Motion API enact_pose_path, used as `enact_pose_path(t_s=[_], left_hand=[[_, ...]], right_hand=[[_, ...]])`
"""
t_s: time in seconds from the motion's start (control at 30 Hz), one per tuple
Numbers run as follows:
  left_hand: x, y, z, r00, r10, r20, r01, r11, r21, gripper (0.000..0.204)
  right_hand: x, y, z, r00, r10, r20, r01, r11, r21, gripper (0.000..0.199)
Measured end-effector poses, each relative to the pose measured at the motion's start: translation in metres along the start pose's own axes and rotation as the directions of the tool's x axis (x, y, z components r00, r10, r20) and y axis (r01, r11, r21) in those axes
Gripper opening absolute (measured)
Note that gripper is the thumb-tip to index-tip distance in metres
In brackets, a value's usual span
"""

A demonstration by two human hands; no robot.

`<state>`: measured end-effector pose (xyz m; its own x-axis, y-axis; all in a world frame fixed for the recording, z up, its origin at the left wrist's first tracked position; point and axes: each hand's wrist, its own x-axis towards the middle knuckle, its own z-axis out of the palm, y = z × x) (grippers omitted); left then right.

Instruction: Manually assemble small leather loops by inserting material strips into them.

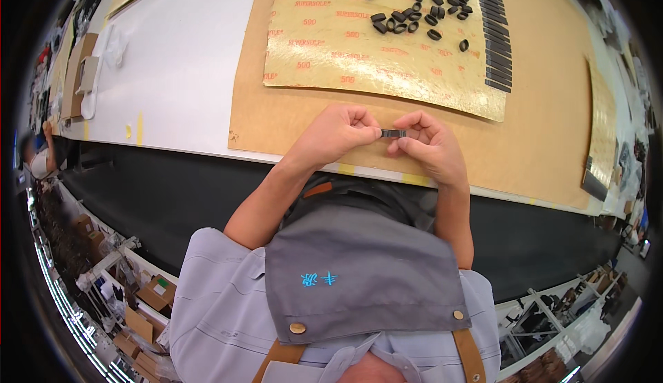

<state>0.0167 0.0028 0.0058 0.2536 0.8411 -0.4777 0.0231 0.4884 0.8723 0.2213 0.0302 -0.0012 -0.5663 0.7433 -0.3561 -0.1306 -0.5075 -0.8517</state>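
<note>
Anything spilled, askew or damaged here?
Nothing stands out. The black loops lie scattered on the gold sheet, unlike the neatly rowed black strips; the black piece between left hand and right hand is too small to check.

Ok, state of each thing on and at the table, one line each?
Dark strip: held up between both hands
Left grip: pinching strip's left end
Right grip: fingers bent at strip's right end; firmness unclear
Black loops: closed into rings, scattered loose
Flat strips: side by side in a row
Gold sheet: lying on brown board
Apron: worn, straps fastened
</note>
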Motion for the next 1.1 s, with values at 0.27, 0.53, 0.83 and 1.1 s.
enact_pose_path(t_s=[0.27, 0.53, 0.83, 1.1], left_hand=[[0.0024, -0.0039, -0.0014, 1.000, 0.009, -0.002, -0.009, 1.000, -0.003, 0.012], [0.0046, -0.0052, -0.0007, 1.000, 0.024, 0.012, -0.024, 1.000, 0.017, 0.011], [0.0052, -0.0037, -0.0003, 1.000, 0.006, 0.028, -0.007, 0.999, 0.051, 0.010], [0.0057, -0.0028, -0.0009, 0.999, 0.004, 0.032, -0.006, 0.997, 0.074, 0.011]], right_hand=[[-0.0017, -0.0006, -0.0086, 0.997, -0.002, 0.081, -0.003, 0.998, 0.064, 0.014], [0.0010, -0.0043, -0.0028, 0.998, 0.059, 0.026, -0.060, 0.998, 0.033, 0.012], [0.0025, -0.0038, 0.0005, 0.998, 0.052, 0.022, -0.052, 0.998, -0.025, 0.010], [0.0027, -0.0028, 0.0009, 0.998, 0.056, 0.018, -0.056, 0.998, -0.021, 0.011]])
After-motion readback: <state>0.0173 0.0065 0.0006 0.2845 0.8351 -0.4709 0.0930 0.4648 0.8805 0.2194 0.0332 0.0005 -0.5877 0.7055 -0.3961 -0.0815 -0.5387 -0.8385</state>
